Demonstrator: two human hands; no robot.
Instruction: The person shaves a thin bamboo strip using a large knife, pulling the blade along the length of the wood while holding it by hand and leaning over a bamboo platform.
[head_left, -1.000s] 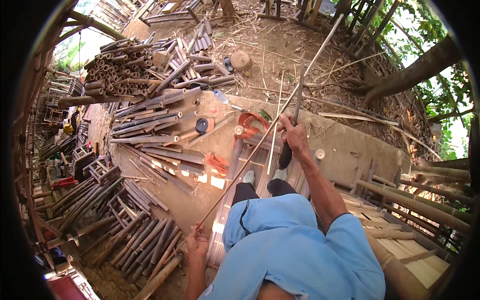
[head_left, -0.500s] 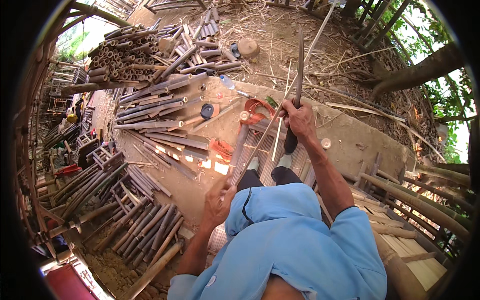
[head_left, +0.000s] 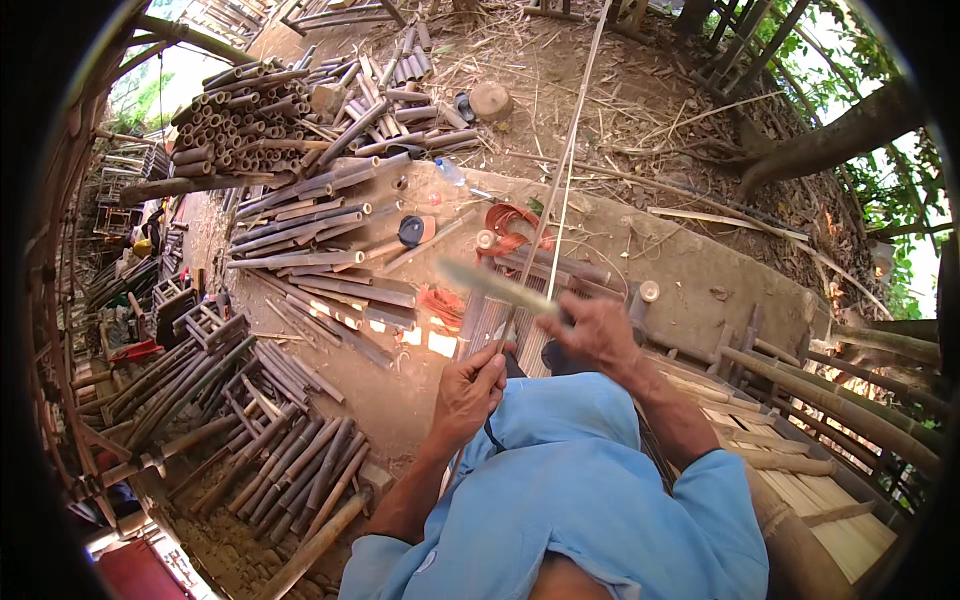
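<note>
A long, thin bamboo strip (head_left: 573, 120) runs from my lap up to the far edge of the view. My left hand (head_left: 468, 396) pinches it near its lower end, just above my blue shirt. In my right hand (head_left: 600, 336) is a long-bladed knife (head_left: 490, 284), its handle inside my closed fingers. Its blade points left across the strip and is smeared by motion; whether it touches the strip I cannot tell. Beneath both hands lies a slatted bamboo surface (head_left: 487, 320), with my dark-trousered legs partly hidden by the shirt.
Stacked bamboo tubes (head_left: 245, 115) rise at the far left, with loose bamboo poles (head_left: 310, 225) nearer. Orange strapping (head_left: 512, 222) and a plastic bottle (head_left: 450, 172) lie ahead. A bamboo railing (head_left: 840, 400) stands at the right, below a tree trunk (head_left: 840, 145).
My right hand has come down and nearer, swinging the knife from upright to pointing left. My left hand has moved right and slightly up along with the strip, which stands steeper now.
</note>
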